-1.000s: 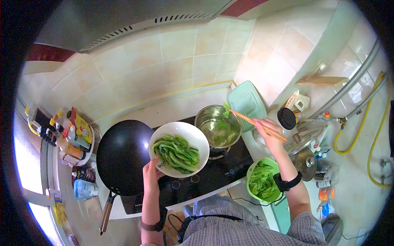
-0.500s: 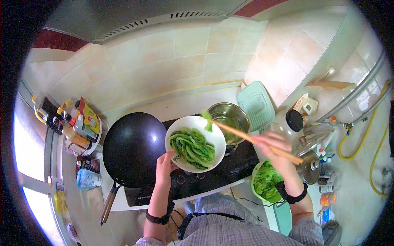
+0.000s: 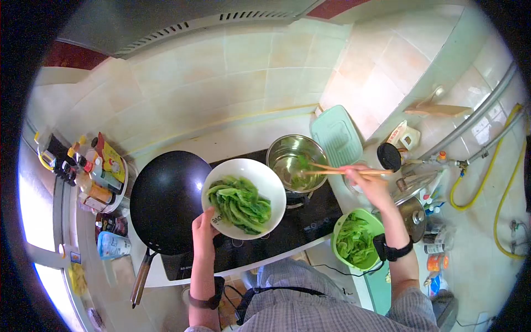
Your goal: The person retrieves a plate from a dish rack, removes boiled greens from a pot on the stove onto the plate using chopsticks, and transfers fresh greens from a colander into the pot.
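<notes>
My left hand (image 3: 203, 229) grips the lower left rim of a white bowl (image 3: 275, 191). Limp, dark green cooked lettuce leaves (image 3: 241, 205) lie heaped inside it. With my right hand (image 3: 369, 186) I hold wooden chopsticks (image 3: 332, 171), their tips down inside a steel pot (image 3: 283, 150). A few bits of green leaf (image 3: 302, 164) show in the pot around the tips. The bowl is held above the stove, between the pot and a black wok (image 3: 166, 202). Below my right forearm stands a green basin (image 3: 334, 247) with fresh lettuce (image 3: 355, 239).
Under the pot and wok is a black glass stove (image 3: 301, 229). Seasoning bottles (image 3: 102, 177) crowd the left corner. A pale green lid or board (image 3: 338, 135) leans on the wall behind the pot. To the right are a glass pot lid (image 3: 412, 218), jars and a yellow hose (image 3: 489, 180).
The chopsticks, which held a green leaf over the bowl's edge, have moved right and down into the pot. My left hand and the bowl have shifted left, away from the pot.
</notes>
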A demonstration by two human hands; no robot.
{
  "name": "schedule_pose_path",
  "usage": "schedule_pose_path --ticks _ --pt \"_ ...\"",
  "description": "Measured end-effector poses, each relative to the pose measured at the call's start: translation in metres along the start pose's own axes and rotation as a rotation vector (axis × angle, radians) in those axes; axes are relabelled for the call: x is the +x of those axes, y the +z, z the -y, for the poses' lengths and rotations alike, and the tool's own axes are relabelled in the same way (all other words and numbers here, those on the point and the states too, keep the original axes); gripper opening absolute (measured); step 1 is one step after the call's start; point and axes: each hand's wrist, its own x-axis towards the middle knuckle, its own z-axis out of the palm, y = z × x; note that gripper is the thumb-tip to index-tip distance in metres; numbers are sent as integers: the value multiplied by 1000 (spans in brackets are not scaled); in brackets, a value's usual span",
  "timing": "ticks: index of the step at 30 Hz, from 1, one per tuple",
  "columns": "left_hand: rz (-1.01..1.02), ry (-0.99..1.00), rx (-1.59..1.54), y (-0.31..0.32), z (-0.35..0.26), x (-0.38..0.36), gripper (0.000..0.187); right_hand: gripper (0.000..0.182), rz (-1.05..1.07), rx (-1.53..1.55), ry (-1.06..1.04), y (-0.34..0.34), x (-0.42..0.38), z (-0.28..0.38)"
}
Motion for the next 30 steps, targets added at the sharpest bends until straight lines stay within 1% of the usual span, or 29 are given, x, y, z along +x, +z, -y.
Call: schedule_pose_path --ticks 2,3,5,6,8,9,10,12,13,14,16,20,22,23,24,26,28,30 --pt "-36 8 9 -10 1 2 31 20 -36 -195 -334 22 12 -31" --pt "-34 9 7 -12 2 3 31 20 -38 -197 -334 32 16 -37" --pt "-69 17 -18 -16 1 3 29 19 35 -277 -501 53 22 -42" --pt "-87 20 -30 -17 1 4 29 19 36 -276 -499 56 25 -41" --pt "-107 24 -28 -16 -2 0 29 17 10 -577 -584 60 31 -41" --pt "-95 22 -38 -16 -4 -2 29 15 -47 -624 -518 61 36 -45" --pt "-84 21 -48 -17 -5 -3 29 15 -46 -624 -518 61 40 -51" --pt "-95 21 -63 -19 -5 -4 28 16 -127 -637 -473 61 48 -64" --pt "-104 22 -77 -20 -5 -4 28 16 -133 -658 -566 61 51 -63" --pt "-103 22 -77 -20 -6 -5 28 16 -133 -658 -565 61 53 -62" --pt "-117 31 -72 -19 -8 -7 28 14 -120 -618 -378 63 56 -58" --pt "-96 11 -52 -22 -7 -5 28 14 -194 -502 -448 59 61 -54" --pt "-116 13 -99 -18 -9 -7 28 13 -226 -375 -439 52 58 -47" --pt "-114 10 -97 -18 -9 -6 28 14 -228 -225 -448 49 57 -48" --pt "-114 8 -97 -17 -8 -6 29 14 -231 -226 -444 46 55 -46" --pt "-109 7 -93 -17 -9 -4 29 14 -265 -347 -481 37 51 -38" --pt "-106 -16 -70 -17 -10 -2 29 13 -254 -316 -492 29 48 -30" --pt "-106 -7 -78 -16 -10 0 29 12 -255 -272 -446 22 42 -19"
